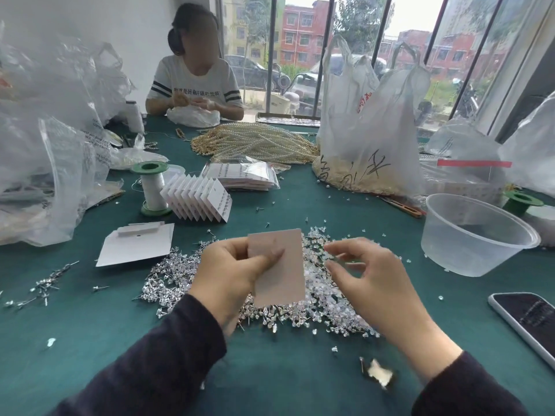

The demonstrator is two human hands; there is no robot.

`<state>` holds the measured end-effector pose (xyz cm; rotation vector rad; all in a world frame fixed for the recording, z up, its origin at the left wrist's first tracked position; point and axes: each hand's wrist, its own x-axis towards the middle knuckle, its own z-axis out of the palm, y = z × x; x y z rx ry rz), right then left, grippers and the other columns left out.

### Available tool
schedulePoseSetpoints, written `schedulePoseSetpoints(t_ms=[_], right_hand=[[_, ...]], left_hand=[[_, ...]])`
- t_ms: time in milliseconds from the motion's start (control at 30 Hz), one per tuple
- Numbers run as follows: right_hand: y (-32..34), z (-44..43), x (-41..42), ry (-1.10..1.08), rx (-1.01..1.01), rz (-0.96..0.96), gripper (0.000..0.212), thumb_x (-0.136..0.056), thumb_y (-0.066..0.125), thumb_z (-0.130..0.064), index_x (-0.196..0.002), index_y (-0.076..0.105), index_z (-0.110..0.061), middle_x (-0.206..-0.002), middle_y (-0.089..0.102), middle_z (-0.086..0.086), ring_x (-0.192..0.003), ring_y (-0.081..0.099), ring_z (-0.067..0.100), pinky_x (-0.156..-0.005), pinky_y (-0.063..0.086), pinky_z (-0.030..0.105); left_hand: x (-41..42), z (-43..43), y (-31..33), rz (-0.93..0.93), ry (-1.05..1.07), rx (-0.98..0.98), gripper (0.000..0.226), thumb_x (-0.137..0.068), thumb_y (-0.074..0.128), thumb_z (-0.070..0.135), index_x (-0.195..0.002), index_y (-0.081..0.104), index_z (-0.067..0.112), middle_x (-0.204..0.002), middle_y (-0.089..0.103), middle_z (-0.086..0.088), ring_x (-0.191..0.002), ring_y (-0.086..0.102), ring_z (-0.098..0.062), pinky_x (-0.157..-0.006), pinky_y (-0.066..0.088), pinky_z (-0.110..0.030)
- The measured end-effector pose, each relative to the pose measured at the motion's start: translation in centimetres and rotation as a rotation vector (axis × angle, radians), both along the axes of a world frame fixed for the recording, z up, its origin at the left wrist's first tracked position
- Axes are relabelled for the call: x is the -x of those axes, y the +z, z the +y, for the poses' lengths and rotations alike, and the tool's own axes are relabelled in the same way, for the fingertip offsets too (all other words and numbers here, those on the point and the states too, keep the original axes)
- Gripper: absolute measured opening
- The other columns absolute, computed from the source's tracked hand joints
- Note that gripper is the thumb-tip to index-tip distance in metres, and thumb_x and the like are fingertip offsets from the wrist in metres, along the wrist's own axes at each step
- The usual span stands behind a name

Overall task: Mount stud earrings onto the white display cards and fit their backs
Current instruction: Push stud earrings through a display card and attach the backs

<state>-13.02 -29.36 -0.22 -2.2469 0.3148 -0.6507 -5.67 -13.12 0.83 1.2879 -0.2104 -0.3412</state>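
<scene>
My left hand [231,271] grips a white display card [282,274] by its left edge, thumb across its face, holding it upright above the table. My right hand [369,280] hovers just right of the card, with thumb and forefinger pinched together on something too small to make out. Under both hands lies a heap of silver stud earrings [171,280] and clear earring backs [327,298] on the green tablecloth. A fanned row of finished cards [198,199] stands further back. Blank cards [135,246] lie flat at the left.
A clear plastic bowl [474,235] sits at right, a phone [528,322] near the right edge. A green-capped thread spool [151,187], bagged cards [243,175], a pearl strand pile [255,142] and plastic bags [369,130] crowd the back. A person works across the table.
</scene>
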Motion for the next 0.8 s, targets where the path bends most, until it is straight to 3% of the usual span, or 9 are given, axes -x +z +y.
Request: schedulePoseSetpoints(t_ms=[33, 100, 200, 300, 467, 600, 733, 800], right_hand=[[-0.2, -0.7, 0.0, -0.047, 0.17, 0.087, 0.023, -0.082, 0.067, -0.021, -0.105, 0.068, -0.02, -0.104, 0.064, -0.01, -0.099, 0.057, 0.007, -0.089, 0.04, 0.017], [-0.5, -0.9, 0.0, -0.028, 0.221, 0.139, 0.033, -0.082, 0.067, -0.027, -0.113, 0.066, -0.016, -0.11, 0.061, -0.006, -0.1, 0.054, 0.007, -0.088, 0.036, 0.014], [-0.1, 0.8, -0.1, 0.011, 0.224, -0.262, 0.023, -0.082, 0.069, -0.022, -0.101, 0.069, -0.009, -0.093, 0.061, -0.004, -0.083, 0.054, 0.003, -0.079, 0.04, 0.008], [-0.3, 3.5, 0.0, 0.061, 0.378, -0.499, 0.01, -0.079, 0.067, -0.011, -0.087, 0.068, -0.006, -0.083, 0.059, 0.002, -0.078, 0.057, 0.014, -0.075, 0.045, 0.018], [-1.1, 5.3, -0.2, 0.132, 0.407, -0.449, 0.01, -0.078, 0.064, -0.002, -0.088, 0.068, -0.004, -0.082, 0.061, 0.005, -0.072, 0.06, 0.018, -0.067, 0.051, 0.029], [-0.9, 5.2, -0.4, 0.052, 0.342, -0.438, 0.014, -0.078, 0.067, -0.01, -0.091, 0.067, -0.008, -0.079, 0.049, -0.01, -0.068, 0.045, -0.002, -0.067, 0.039, 0.008], [-0.9, 5.0, -0.5, -0.005, 0.274, -0.431, 0.007, -0.078, 0.066, -0.017, -0.083, 0.066, -0.012, -0.072, 0.051, -0.012, -0.062, 0.045, 0.0, -0.061, 0.038, 0.008], [-0.9, 4.8, -0.5, -0.014, 0.24, -0.431, 0.005, -0.076, 0.066, -0.016, -0.08, 0.066, -0.013, -0.071, 0.057, -0.009, -0.061, 0.049, 0.001, -0.06, 0.039, 0.006]], left_hand=[[-0.1, 0.2, 0.2, 0.082, -0.022, 0.04, 0.018, -0.052, 0.072, 0.009, -0.069, 0.068, 0.005, -0.066, 0.072, -0.006, -0.057, 0.066, -0.016, -0.051, 0.056, -0.028], [-0.2, 0.3, 0.5, 0.187, -0.05, 0.103, 0.023, -0.05, 0.07, 0.008, -0.072, 0.066, 0.0, -0.067, 0.072, -0.009, -0.056, 0.068, -0.017, -0.048, 0.056, -0.029], [-0.1, 0.3, 0.6, 0.255, -0.08, 0.129, 0.028, -0.053, 0.068, 0.007, -0.078, 0.065, -0.003, -0.07, 0.072, -0.011, -0.057, 0.068, -0.019, -0.047, 0.055, -0.029], [0.0, 0.1, 0.5, 0.29, -0.132, 0.166, 0.027, -0.058, 0.067, 0.009, -0.082, 0.066, -0.003, -0.072, 0.071, -0.013, -0.055, 0.067, -0.02, -0.048, 0.056, -0.03], [0.2, 0.3, 0.6, 0.353, -0.239, 0.265, 0.036, -0.061, 0.067, 0.013, -0.092, 0.065, -0.006, -0.083, 0.07, -0.018, -0.062, 0.068, -0.022, -0.055, 0.058, -0.029], [0.8, 0.1, 0.3, 0.333, -0.297, 0.262, 0.038, -0.06, 0.07, 0.012, -0.092, 0.064, -0.007, -0.081, 0.068, -0.019, -0.064, 0.067, -0.024, -0.056, 0.057, -0.028], [1.4, -0.3, 0.2, 0.306, -0.352, 0.289, 0.035, -0.062, 0.069, 0.006, -0.096, 0.064, -0.005, -0.089, 0.066, -0.019, -0.078, 0.066, -0.027, -0.069, 0.057, -0.034], [1.5, -0.5, 0.1, 0.331, -0.338, 0.301, 0.041, -0.061, 0.067, 0.003, -0.1, 0.062, -0.009, -0.091, 0.067, -0.021, -0.078, 0.067, -0.027, -0.067, 0.058, -0.033]])
